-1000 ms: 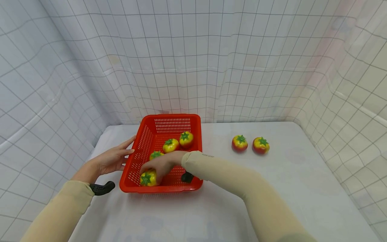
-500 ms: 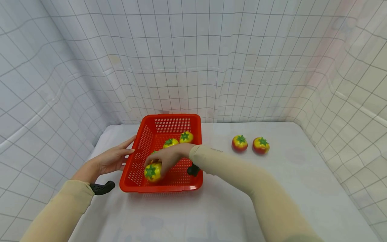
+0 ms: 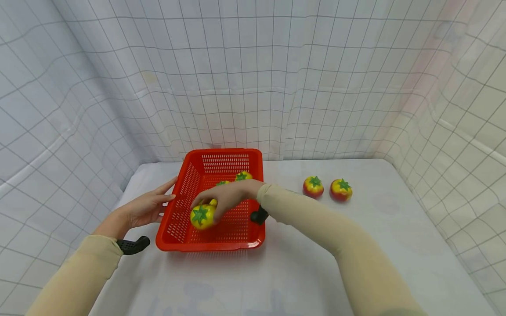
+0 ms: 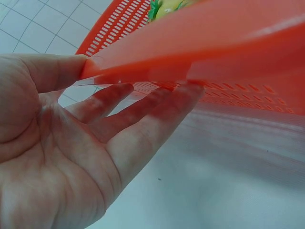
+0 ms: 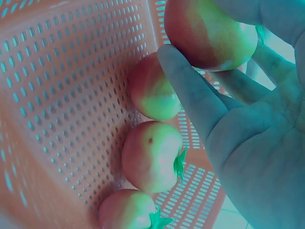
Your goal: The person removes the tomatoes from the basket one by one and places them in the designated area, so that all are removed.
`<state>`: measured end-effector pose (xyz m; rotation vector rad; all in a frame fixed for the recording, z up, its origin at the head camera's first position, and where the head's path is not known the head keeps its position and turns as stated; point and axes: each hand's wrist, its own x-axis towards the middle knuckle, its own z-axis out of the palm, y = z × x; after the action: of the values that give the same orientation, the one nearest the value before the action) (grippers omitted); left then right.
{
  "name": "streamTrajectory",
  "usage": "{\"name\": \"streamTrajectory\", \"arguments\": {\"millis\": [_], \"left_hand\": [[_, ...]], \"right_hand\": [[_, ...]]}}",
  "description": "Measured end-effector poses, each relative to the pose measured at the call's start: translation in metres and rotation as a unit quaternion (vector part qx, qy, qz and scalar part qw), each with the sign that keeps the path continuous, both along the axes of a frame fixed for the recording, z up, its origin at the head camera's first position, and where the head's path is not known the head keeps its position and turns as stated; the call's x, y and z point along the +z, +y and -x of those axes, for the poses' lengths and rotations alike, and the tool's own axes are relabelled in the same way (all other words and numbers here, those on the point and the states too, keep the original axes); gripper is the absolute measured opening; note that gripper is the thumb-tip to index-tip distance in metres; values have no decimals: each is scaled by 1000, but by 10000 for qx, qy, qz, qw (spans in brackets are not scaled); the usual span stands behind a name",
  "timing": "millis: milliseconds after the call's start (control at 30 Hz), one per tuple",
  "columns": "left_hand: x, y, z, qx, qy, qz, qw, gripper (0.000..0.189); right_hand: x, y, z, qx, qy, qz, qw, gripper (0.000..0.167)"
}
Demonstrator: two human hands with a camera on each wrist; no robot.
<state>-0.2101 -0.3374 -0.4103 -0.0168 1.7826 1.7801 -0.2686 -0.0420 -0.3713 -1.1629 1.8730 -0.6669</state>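
Observation:
In the head view my right hand (image 3: pixel 224 196) grips a round red-and-yellow tomato-like fruit (image 3: pixel 201 217) with a green star-shaped top, inside the red basket (image 3: pixel 259 169). The right wrist view shows the thumb and fingers around this fruit. Below it, a row of similar fruits lies in the basket: one fruit (image 5: pixel 155 87) close by, another fruit (image 5: pixel 151 156) in the middle, and a third fruit (image 5: pixel 126 210) lower down. My left hand (image 3: pixel 144 208) touches the basket's left rim from outside. Its fingers reach under the rim, fairly straight, in the left wrist view.
Two more such fruits, a left one (image 3: pixel 313 187) and a right one (image 3: pixel 341 190), sit on the white table (image 3: pixel 379 237) to the right of the basket. A white gridded curtain (image 3: pixel 276 87) stands behind and at both sides.
My right hand has moved the gripped fruit slightly rightward and away from the basket's near wall; it looks lifted. The left hand, basket and two fruits on the table stay in place.

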Motion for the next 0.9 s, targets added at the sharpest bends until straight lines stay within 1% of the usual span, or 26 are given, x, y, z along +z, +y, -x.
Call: {"name": "streamTrajectory", "arguments": {"millis": [133, 300, 367, 567, 767, 900], "left_hand": [[0, 0, 0, -7, -12, -4, 10000, 72], [0, 0, 1, -8, -25, -21, 10000, 72], [0, 0, 1, -1, -27, -21, 10000, 72], [-1, -1, 2, 43, -65, -28, 10000, 73], [-2, -1, 2, 86, -71, -12, 9999, 73], [-2, -1, 1, 110, -41, 19, 9999, 74]], "right_hand": [[-1, 6, 3, -64, -30, 133, 9999, 63], [-1, 13, 7, -158, -286, 328, 9989, 62], [0, 16, 9, -175, -323, 394, 9985, 61], [6, 28, 15, -216, -145, 514, 9983, 62], [10, 41, 20, -237, -198, 732, 9968, 61], [14, 52, 22, -324, -115, 798, 9962, 60]]}}
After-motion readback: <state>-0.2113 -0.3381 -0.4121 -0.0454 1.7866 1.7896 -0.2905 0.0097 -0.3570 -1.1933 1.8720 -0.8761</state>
